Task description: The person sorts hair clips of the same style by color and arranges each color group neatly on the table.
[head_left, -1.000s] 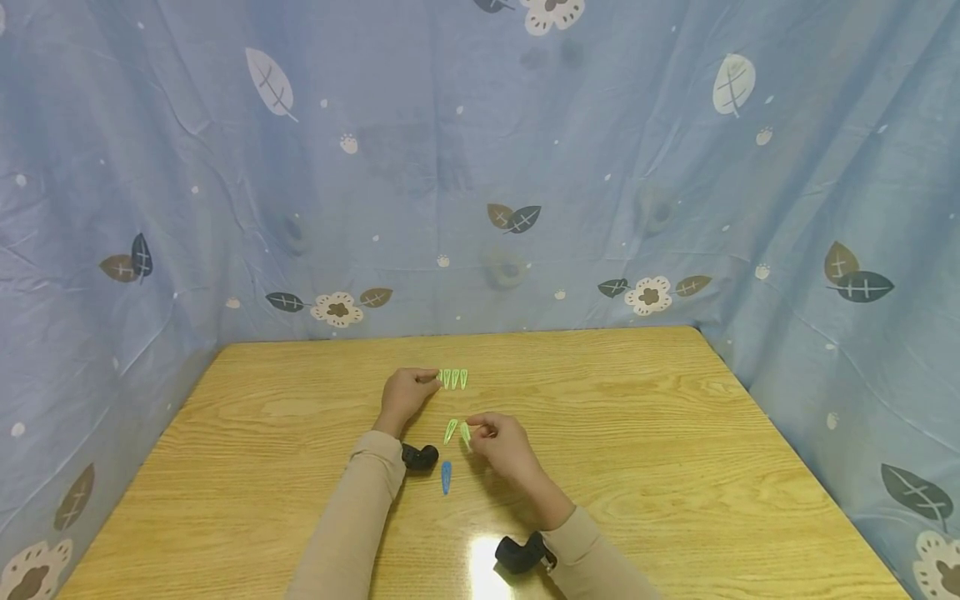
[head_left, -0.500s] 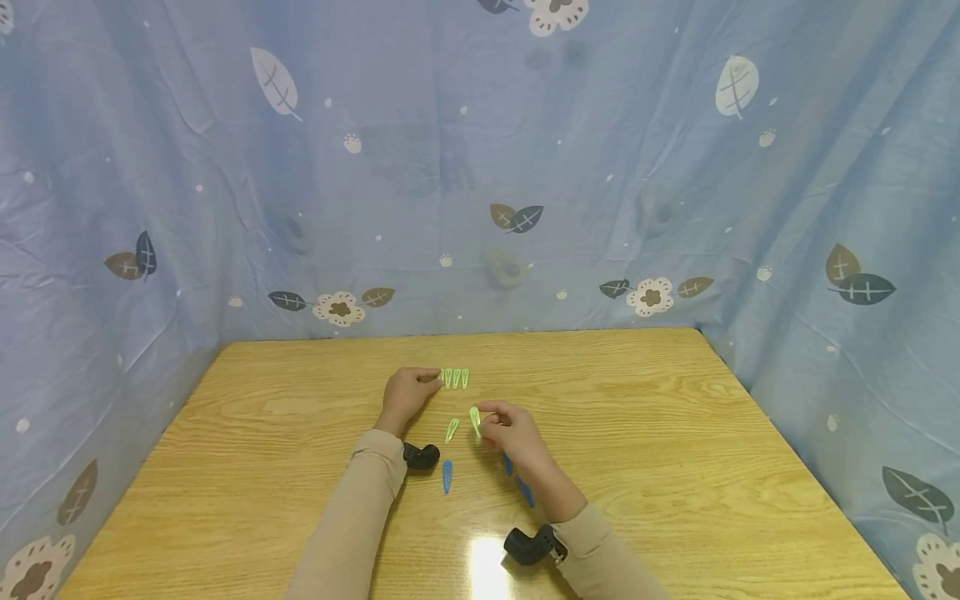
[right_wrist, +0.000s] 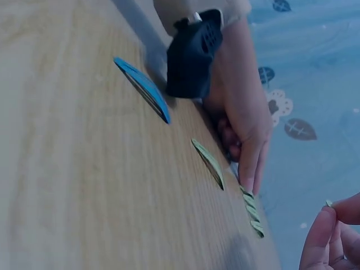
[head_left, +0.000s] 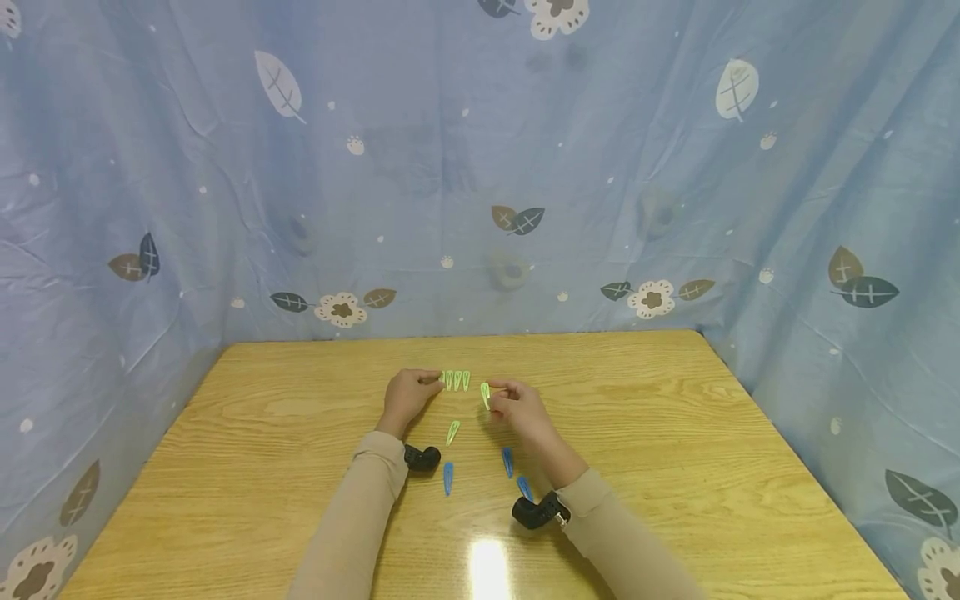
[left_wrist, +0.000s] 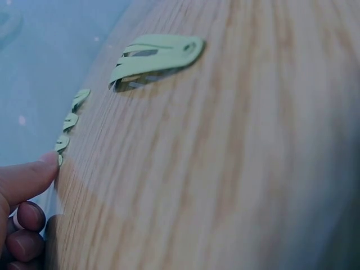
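Thumb and index finger of my right hand (head_left: 525,414) pinch a light green snap hair clip (head_left: 485,393), raised off the table to the right of a short row. That row is several matching green hair clips (head_left: 457,381), side by side near the back. At its left end my left hand (head_left: 406,400) has thumb and forefinger at the two ends of the leftmost clip (left_wrist: 60,160), mostly hidden by the fingers. One more green hair clip (head_left: 453,432) lies tilted on the table in front of the row, large in the left wrist view.
Closer to the person lie three blue hair clips: one in the middle (head_left: 448,478), and two on the right, a farther clip (head_left: 507,462) and a nearer clip (head_left: 525,487) by the right wrist camera (head_left: 536,511). A blue patterned curtain (head_left: 480,208) surrounds the wooden table (head_left: 300,467).
My right hand has lifted a green clip from beside the loose one and carried it back and right, toward the row. Two blue clips have come into sight. My left hand stays put.
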Available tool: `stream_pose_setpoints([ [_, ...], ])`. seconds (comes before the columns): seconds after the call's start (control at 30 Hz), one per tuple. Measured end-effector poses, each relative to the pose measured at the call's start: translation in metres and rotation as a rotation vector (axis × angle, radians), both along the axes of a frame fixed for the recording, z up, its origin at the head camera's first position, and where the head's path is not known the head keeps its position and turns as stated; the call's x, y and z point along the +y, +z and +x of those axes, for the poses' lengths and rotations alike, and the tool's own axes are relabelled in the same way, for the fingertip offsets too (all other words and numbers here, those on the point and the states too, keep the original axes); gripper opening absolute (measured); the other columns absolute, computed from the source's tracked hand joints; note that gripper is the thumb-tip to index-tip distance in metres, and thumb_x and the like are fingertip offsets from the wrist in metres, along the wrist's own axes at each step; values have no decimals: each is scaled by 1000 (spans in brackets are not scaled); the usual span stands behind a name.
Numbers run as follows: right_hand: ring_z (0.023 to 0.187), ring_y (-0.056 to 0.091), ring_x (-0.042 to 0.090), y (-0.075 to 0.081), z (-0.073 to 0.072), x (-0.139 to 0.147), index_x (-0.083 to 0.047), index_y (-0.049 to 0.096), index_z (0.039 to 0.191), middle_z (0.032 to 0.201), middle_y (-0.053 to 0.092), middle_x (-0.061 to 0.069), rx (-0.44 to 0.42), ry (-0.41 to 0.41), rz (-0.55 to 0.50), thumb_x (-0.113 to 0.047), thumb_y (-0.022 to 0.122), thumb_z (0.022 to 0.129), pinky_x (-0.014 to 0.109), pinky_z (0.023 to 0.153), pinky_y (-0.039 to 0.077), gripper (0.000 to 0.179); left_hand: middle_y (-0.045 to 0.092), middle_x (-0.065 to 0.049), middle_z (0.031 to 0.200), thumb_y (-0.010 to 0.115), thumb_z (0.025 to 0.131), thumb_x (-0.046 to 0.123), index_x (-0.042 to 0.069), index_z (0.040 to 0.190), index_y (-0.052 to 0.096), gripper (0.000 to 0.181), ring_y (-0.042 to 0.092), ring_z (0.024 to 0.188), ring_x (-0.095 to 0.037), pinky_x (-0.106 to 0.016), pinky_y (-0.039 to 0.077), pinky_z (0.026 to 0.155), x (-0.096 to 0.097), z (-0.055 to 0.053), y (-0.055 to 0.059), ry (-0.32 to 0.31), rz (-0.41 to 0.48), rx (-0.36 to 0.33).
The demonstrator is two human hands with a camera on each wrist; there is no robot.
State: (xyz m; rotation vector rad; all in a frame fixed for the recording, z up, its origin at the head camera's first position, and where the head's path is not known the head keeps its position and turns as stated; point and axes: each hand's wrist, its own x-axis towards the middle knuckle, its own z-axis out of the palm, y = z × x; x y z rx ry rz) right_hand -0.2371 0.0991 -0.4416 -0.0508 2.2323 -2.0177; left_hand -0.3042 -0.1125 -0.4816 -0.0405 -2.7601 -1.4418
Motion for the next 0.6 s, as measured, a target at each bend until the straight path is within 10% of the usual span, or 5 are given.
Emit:
stream_pose_setpoints([
  [0.6, 75, 61, 16, -16, -52, -10, 2, 58, 125, 98, 61, 14, -121, -103, 38, -2, 55, 91, 27, 70, 55, 35, 69, -5, 116, 71, 86, 28, 19, 112, 73, 28, 61, 110, -28, -48, 49, 93, -1, -1, -2, 1, 7, -1],
])
